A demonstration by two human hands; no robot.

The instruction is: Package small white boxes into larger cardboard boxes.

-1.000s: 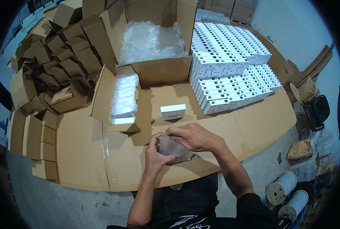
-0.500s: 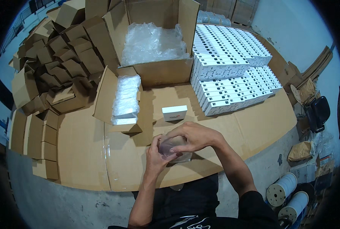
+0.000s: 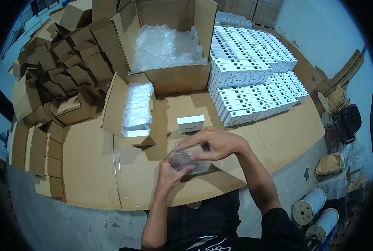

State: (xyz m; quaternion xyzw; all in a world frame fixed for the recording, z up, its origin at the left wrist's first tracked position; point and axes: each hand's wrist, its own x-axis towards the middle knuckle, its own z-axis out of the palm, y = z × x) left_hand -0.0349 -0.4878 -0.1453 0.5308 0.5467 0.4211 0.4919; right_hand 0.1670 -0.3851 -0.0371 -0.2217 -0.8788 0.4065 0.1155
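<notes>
Near the table's front edge, both hands are at a clear plastic bag (image 3: 182, 160). My left hand (image 3: 169, 174) grips its left side, with the thumb across the near part. From the right, my right hand (image 3: 216, 144) reaches over the bag and pinches its upper part, fingers bent. The bag looks see-through and slightly crumpled, and I cannot make out anything inside it. Just beyond my hands a small flat white box (image 3: 190, 124) stands on the cardboard-covered table (image 3: 88, 163). Left of it is an open carton (image 3: 111, 106) with a row of plastic-wrapped white boxes (image 3: 137, 108).
A large carton (image 3: 176, 79) full of clear bags (image 3: 167, 48) stands at the back. White boxes (image 3: 253, 83) form tall stacked rows at right. Folded brown cartons (image 3: 75, 62) pile up at left. Cable spools (image 3: 310, 205) rest on the floor at right.
My right hand has shifted slightly up and away from me, pulling the bag's upper part with it. The bag's near surface now looks flatter; my left hand keeps its grip.
</notes>
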